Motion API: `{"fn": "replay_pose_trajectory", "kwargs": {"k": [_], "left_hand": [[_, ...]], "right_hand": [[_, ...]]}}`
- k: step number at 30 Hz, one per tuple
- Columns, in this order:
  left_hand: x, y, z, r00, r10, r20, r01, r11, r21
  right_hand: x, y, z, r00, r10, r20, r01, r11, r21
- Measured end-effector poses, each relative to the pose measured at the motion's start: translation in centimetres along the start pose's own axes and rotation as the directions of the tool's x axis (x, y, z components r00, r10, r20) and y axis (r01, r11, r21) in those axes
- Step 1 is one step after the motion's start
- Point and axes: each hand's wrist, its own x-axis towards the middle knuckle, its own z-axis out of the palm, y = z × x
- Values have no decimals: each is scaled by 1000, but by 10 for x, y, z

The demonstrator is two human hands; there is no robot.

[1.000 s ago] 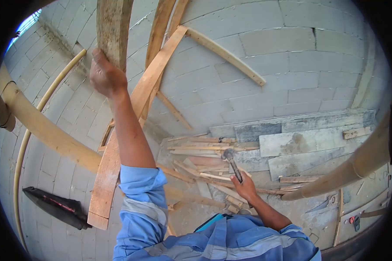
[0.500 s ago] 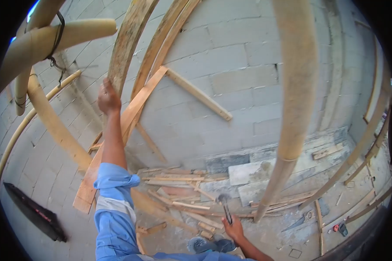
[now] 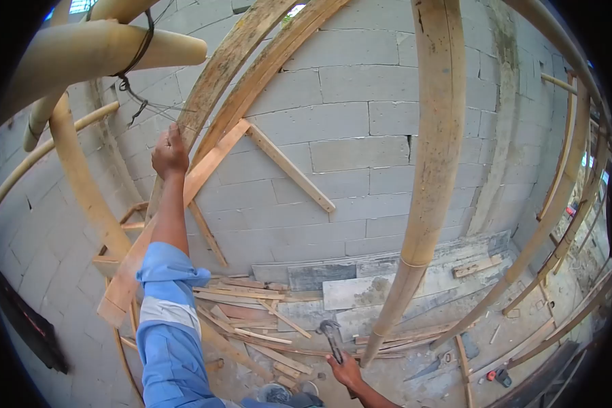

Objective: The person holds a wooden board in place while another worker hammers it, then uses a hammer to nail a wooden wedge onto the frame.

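Observation:
My left hand [image 3: 170, 155], at the end of a raised arm in a blue sleeve, is closed on the edge of a long, stained wooden plank [image 3: 228, 58] that slants up beyond it. A second timber [image 3: 272, 68] runs alongside to the right. Just below the hand, a paler board [image 3: 214, 156] crosses at an angle, joined near its top to a short wooden strip [image 3: 292, 166]. Low in the view, my right hand [image 3: 347, 372] grips a hammer [image 3: 332, 338] by its handle, head upward. The hammer is apart from the planks.
A thick bamboo pole [image 3: 435, 136] stands right of centre. Bamboo ends tied with black cord [image 3: 137, 51] jut in at upper left. Behind is a grey block wall [image 3: 367, 149]. Scrap wood [image 3: 251, 292] and flat slabs [image 3: 360, 292] litter the floor. A red-and-black tool [image 3: 502, 376] lies at lower right.
My view has shifted, so the wall, bamboo and boards appear further left. My left hand stays on the plank. The hammer in my right hand appears lower and slightly left.

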Motion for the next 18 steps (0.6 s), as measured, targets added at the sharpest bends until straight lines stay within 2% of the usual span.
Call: {"fn": "replay_pose_trajectory", "kwargs": {"k": [4,7,10,11,12,14,15,16,17,18], "left_hand": [[1,6,-1,999,-45,27,45,999,4],[-2,4,-3,998,-56,14,56,998,8],[-4,3,1,999,-22,-30,21,999,-36],[-3,2,2,999,5,-54,-8,998,-55],[0,1,4,1000,-6,-1,6,998,-69],[-3,0,-1,1000,-10,27,11,999,-39],[-1,3,1,1000,-17,25,18,999,-31],[0,3,3,1000,-14,15,14,1000,-22],[0,-1,6,1000,-2,4,2,1000,-16],[0,-4,7,1000,8,-6,-8,1000,-14]], "right_hand": [[-24,-26,-21,998,-20,58,20,1000,6],[-27,23,1,998,-48,39,48,999,1],[-35,61,19,940,-300,-161,295,954,-57],[-23,85,32,957,-243,-156,261,959,107],[0,117,56,972,-189,-138,221,935,277],[2,169,88,998,-57,-36,68,814,577],[10,163,67,986,4,165,-65,928,367],[22,160,44,934,110,339,-158,980,119],[28,134,23,848,245,470,-203,969,-138],[28,110,11,922,118,369,-99,993,-70]]}}
